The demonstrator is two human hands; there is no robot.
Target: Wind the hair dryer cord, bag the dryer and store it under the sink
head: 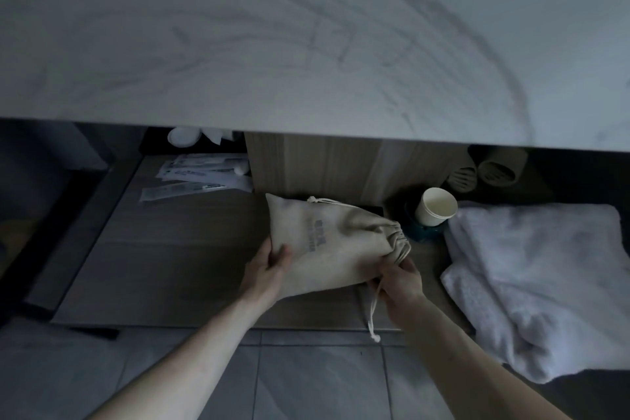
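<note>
Your two forearms reach in from the bottom of the view toward the shelf (pixel 191 269) under the marble counter (pixel 306 44), and between your hands lies the cloth drawstring bag (pixel 327 242), cinched and bulging, so the dryer is presumably inside, though you cannot see it. Your left hand (pixel 272 262) grips the bag's closed bottom corner, thumb on top and fingers curled beneath; your right hand (pixel 399 280) pinches the gathered neck, with the loose drawstring (pixel 373 310) trailing off the shelf's front edge. The bag rests on the wood, just in front of the upright wooden panel (pixel 317 164). To finish well, slide it back and left into the bare stretch of shelf, away from the paper cup (pixel 436 206) near the neck, which looks easy to tip. Tuck the cord onto the shelf before letting go, and keep clear of the folded towels (pixel 531 276) and the sachets (pixel 201 174) at the back.
</note>
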